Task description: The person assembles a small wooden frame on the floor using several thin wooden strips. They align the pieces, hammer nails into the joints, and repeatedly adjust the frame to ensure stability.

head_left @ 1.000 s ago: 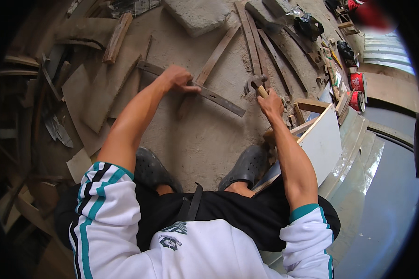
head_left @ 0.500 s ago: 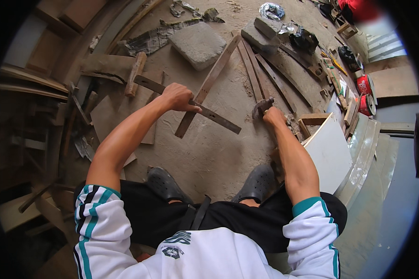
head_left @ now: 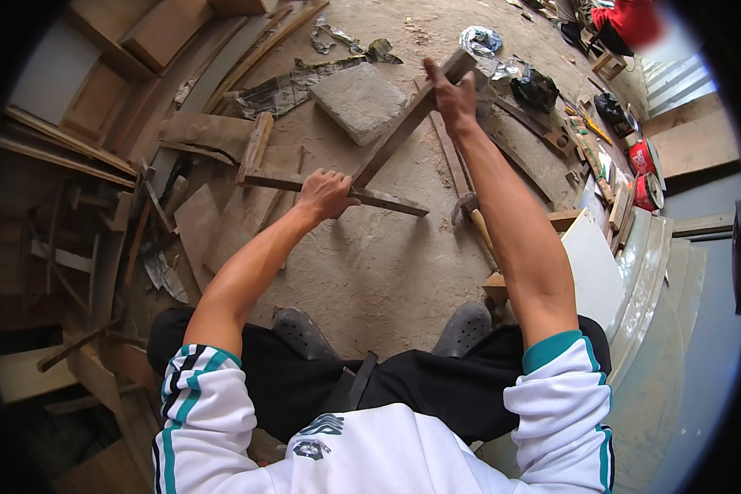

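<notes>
My left hand (head_left: 328, 194) is closed round a dark wooden strip (head_left: 395, 203) that lies crosswise in front of me. At its left end, the strip meets a short wooden piece (head_left: 257, 140). Farther off, my right hand (head_left: 455, 97) grips the far end of a longer wooden bar (head_left: 395, 142), thumb and fingers on opposite sides. The bar slants down to the strip beside my left hand; whether the two are fastened I cannot tell. A hammer (head_left: 464, 204) with a pale wooden handle rests on the floor, partly hidden by my right forearm.
Beyond the strip sits a concrete block (head_left: 358, 100). Loose wooden strips (head_left: 519, 156) lie at the right, near a white board (head_left: 593, 267) and red spools (head_left: 647, 191). Scrap wood (head_left: 74, 247) crowds the left. A person in red (head_left: 630, 23) is at the far right.
My right hand has let go of the hammer, leaving it on the floor, and has reached forward to grasp the longer bar's far end. My left hand still holds the strip.
</notes>
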Motion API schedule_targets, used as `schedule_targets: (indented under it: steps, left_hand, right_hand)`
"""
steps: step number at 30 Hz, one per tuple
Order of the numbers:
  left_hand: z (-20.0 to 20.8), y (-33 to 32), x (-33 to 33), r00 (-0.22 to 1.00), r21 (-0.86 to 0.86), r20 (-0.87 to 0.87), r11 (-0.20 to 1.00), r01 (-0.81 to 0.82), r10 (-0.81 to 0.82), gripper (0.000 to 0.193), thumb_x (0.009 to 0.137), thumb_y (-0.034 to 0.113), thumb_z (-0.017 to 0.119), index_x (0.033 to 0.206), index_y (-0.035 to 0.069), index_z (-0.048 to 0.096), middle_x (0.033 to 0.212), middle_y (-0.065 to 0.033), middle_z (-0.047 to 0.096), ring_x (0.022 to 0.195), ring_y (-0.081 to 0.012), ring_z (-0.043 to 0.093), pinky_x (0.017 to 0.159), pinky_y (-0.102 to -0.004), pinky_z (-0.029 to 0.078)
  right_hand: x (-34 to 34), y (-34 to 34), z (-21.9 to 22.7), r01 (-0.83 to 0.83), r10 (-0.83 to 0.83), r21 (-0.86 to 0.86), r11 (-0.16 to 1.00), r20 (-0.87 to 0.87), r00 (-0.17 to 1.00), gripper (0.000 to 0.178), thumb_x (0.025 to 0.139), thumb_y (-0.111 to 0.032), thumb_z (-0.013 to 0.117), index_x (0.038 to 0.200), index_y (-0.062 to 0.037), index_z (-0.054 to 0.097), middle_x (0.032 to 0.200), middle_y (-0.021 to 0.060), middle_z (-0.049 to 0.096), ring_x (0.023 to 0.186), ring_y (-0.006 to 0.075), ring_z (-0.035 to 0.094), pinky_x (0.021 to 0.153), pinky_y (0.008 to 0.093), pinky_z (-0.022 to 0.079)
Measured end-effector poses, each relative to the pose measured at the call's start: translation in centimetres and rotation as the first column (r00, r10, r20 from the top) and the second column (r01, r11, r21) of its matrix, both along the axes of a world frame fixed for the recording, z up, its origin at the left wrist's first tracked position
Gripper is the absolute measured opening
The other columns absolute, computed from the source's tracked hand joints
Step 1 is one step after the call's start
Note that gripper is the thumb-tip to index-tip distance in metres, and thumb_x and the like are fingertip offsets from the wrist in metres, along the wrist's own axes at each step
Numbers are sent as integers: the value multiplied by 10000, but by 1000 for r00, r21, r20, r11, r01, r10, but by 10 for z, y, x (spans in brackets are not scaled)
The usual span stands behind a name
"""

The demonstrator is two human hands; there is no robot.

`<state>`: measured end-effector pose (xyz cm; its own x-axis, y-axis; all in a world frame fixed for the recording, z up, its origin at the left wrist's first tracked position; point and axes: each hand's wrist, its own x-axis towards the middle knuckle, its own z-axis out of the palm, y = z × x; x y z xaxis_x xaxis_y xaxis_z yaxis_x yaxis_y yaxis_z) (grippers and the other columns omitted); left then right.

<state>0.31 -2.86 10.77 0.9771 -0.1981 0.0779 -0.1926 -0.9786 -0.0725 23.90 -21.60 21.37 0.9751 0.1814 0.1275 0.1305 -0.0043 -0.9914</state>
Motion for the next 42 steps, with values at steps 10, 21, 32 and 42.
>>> schedule_targets:
  steps: [10, 21, 32, 42]
  left_hand:
    - [32, 18, 19, 837, 45, -547, 998, 51, -18, 362, 790, 403, 730, 884, 58, 678, 819, -161, 710, 830, -350, 698, 710, -452, 551]
    - [39, 6, 6, 830, -6, -556, 999, -44, 33, 306, 820, 342, 705, 937, 62, 668, 805, -164, 708, 821, -354, 703, 699, -455, 560]
    - [29, 10, 2, 866, 5, -499, 999, 34, -27, 333, 866, 385, 671, 988, 79, 624, 687, -151, 662, 684, -365, 677, 608, -463, 530]
    - [24, 10, -8, 872, -6, -489, 1000, 3, -6, 292, 864, 347, 665, 997, 91, 619, 670, -145, 654, 676, -359, 678, 602, -462, 534]
  right_hand:
    - [-42, 6, -8, -71, 68, 353, 933, 21, 997, 175, 882, -117, 640, 810, 37, 599, 638, 99, 629, 561, 180, 640, 560, 309, 535]
    - [-58, -7, -17, 1, -37, 307, 952, 113, 993, 218, 891, -137, 622, 718, -6, 601, 623, 82, 621, 554, 153, 602, 573, 282, 492]
    - [-55, -15, -27, 49, -98, 244, 968, 192, 977, 271, 904, -188, 615, 706, -4, 619, 631, 75, 630, 582, 136, 592, 607, 285, 483]
    - [-76, -21, -14, 28, -67, 188, 982, 203, 977, 233, 899, -201, 626, 727, -43, 618, 665, 55, 642, 612, 104, 565, 614, 257, 437]
